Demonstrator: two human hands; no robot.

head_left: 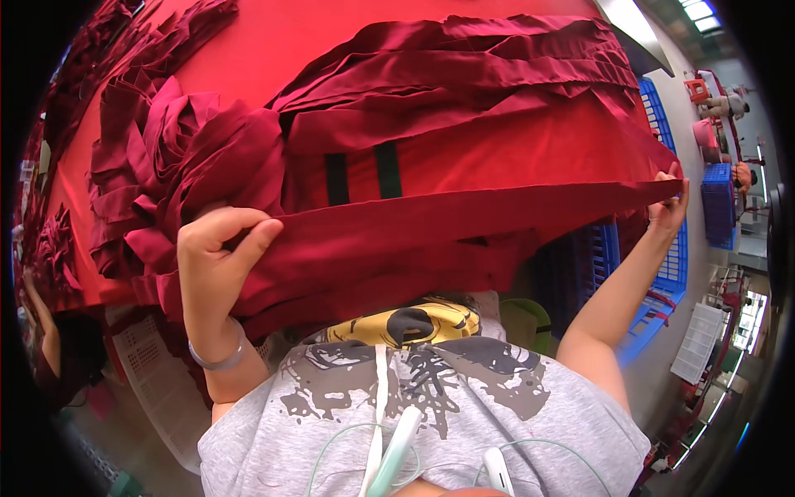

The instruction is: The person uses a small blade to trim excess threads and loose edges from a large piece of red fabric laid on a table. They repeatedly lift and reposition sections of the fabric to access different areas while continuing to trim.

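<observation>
A long strip of dark red fabric (431, 224) is stretched between my two hands in front of my body. My left hand (219, 244) pinches its left end between thumb and bent fingers. Out to the right, my right hand (669, 203) grips the other end at its corner. Below the taut upper edge, the cloth hangs down toward my lap. Just beyond my left hand lies a bunched heap of the same dark red cloth (199, 157). A layered stack of dark red fabric strips (464, 70) lies farther back on the bright red table cover (281, 37).
Two black stripes (387, 170) show on the red cover. Blue plastic crates (654, 108) stand along the right side, with another blue stack (719, 203) beyond. A white basket (153, 364) is at the lower left. Another person's arm (43, 319) shows at the far left.
</observation>
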